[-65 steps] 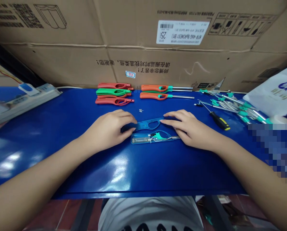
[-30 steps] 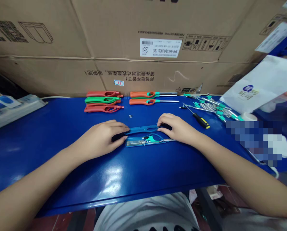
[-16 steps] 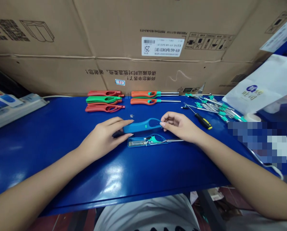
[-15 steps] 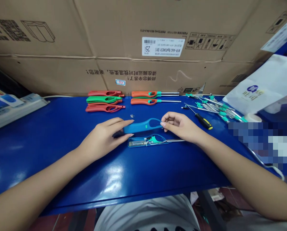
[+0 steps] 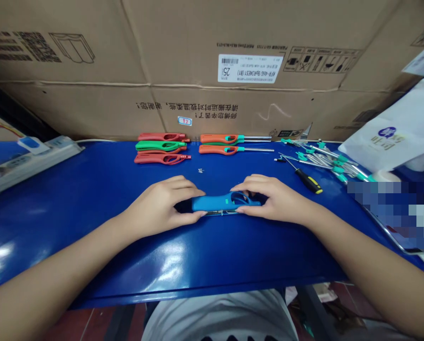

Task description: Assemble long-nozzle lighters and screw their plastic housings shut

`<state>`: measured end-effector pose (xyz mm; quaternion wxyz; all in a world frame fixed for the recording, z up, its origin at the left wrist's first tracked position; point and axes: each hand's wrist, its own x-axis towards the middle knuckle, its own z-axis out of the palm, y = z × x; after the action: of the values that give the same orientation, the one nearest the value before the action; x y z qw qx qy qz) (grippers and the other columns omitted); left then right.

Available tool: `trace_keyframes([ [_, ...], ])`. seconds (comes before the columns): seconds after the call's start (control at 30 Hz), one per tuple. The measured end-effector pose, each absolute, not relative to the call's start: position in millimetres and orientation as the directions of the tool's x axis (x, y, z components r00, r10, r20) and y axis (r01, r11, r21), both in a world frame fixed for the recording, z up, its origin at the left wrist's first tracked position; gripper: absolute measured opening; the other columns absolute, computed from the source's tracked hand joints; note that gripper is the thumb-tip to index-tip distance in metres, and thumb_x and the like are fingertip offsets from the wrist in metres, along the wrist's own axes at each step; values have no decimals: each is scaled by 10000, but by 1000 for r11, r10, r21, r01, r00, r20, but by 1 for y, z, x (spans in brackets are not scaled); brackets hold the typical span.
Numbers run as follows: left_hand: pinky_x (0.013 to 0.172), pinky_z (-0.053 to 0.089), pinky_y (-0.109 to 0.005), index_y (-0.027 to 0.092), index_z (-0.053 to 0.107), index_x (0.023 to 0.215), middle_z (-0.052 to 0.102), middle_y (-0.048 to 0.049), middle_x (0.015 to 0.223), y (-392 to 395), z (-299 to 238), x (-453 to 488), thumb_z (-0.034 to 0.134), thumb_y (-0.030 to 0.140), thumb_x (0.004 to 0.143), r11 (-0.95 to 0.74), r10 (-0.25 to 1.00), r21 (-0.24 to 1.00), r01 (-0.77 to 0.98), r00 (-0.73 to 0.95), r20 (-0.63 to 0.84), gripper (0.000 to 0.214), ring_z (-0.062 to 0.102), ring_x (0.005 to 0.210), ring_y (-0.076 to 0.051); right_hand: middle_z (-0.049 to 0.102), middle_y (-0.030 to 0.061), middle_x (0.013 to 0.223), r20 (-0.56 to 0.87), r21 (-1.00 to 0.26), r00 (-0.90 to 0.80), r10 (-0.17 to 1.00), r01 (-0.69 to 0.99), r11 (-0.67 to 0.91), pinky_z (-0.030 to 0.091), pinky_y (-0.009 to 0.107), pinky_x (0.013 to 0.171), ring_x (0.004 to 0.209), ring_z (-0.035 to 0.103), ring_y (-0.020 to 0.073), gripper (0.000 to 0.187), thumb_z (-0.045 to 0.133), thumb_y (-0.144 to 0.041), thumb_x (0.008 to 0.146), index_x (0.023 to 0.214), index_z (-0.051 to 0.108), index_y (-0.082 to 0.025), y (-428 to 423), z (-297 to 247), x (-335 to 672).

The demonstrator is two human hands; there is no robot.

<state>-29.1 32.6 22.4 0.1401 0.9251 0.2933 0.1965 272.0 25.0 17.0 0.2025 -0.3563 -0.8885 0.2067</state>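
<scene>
A blue lighter casing half lies over its matching lower half, with wires and inner parts showing along the near edge. My left hand pinches the rounded handle end between thumb and fingers. At the trigger-loop end, my right hand grips the casing with thumb in front and fingers behind. The metal tube of the lower half is hidden by my right hand. Behind the casing lies a small heap of screws.
Red and green lighter casings and orange lighters with metal tubes lie along the cardboard. A screwdriver, several metal tubes with green parts and a white bag are at right. A power strip stands at left.
Both hands have brought the upper casing half toward me and down onto the lower half. The lower half's insides are now mostly covered. The view has shifted slightly.
</scene>
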Motion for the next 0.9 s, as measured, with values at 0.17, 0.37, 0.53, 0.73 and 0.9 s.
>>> trace_keyframes([
  [0.17, 857, 525, -332, 216, 730, 1122, 732, -46, 1045, 32, 20, -28, 688, 385, 899, -789, 597, 356, 501, 762, 251, 282, 651, 944, -211, 657, 48, 905, 214, -486, -701, 680, 528, 697, 462, 317, 771, 846, 582, 190, 347, 748, -379, 857, 1137, 681, -185, 26, 16, 271],
  [0.37, 871, 527, -340, 229, 720, 1127, 718, -39, 1069, 30, 19, -28, 685, 395, 892, -777, 610, 323, 541, 773, 173, 290, 655, 966, -218, 656, 72, 1046, 219, -451, -719, 660, 525, 722, 473, 346, 852, 970, 593, 212, 327, 716, -381, 883, 1151, 677, -199, 26, 10, 270],
  [0.53, 844, 532, -305, 244, 698, 1168, 703, -26, 1075, 27, 18, -27, 685, 369, 887, -739, 648, 341, 581, 751, 128, 308, 663, 962, -201, 664, 82, 1060, 196, -403, -732, 652, 547, 734, 470, 389, 887, 979, 607, 231, 309, 693, -385, 895, 1140, 674, -198, 25, 8, 269],
  [0.73, 840, 538, -309, 248, 691, 1163, 688, -32, 1095, 24, 19, -25, 669, 370, 897, -747, 640, 335, 574, 757, 129, 294, 658, 984, -207, 674, 83, 1066, 160, -368, -737, 656, 572, 733, 441, 425, 933, 995, 615, 246, 302, 682, -402, 895, 1128, 669, -210, 24, 10, 268],
  [0.9, 844, 545, -317, 235, 681, 1192, 686, -45, 1108, 23, 17, -24, 632, 376, 927, -760, 627, 337, 556, 764, 154, 304, 663, 994, -210, 671, 82, 1081, 140, -371, -734, 665, 584, 722, 438, 409, 911, 1007, 613, 243, 291, 680, -382, 895, 1127, 668, -206, 23, 13, 268],
])
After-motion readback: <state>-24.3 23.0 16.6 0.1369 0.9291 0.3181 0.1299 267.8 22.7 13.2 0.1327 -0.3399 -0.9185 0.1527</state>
